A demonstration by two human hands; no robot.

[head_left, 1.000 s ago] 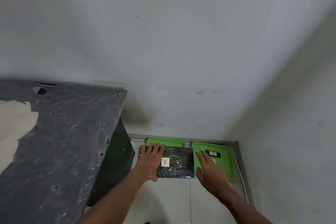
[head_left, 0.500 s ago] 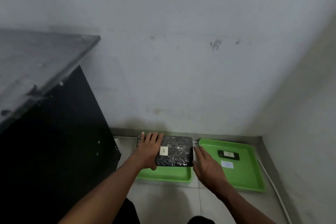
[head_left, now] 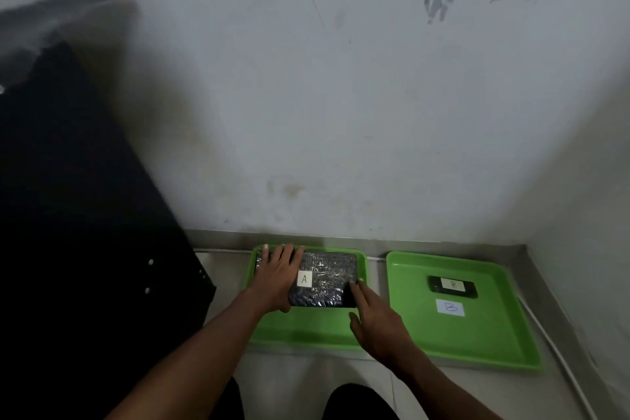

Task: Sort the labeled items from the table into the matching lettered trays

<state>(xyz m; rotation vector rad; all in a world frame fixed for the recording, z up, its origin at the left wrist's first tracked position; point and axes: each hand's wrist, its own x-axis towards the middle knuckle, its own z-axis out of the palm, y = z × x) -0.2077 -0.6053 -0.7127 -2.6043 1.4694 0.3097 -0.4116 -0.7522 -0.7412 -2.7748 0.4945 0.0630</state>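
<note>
2 green trays: left tray (head_left: 306, 327) holds 1 packet (head_left: 330, 278) "A" under flat left hand (head_left: 278, 274), straight-fingered right hand (head_left: 378, 320) touching it; right tray (head_left: 477, 334) holds 1 device (head_left: 453, 287).

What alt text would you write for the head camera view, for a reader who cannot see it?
A person's left hand lies flat on a black wrapped package labeled A in a green tray, the right hand touching its edge. To the right, a second green tray marked B holds a small dark labeled item.
</note>
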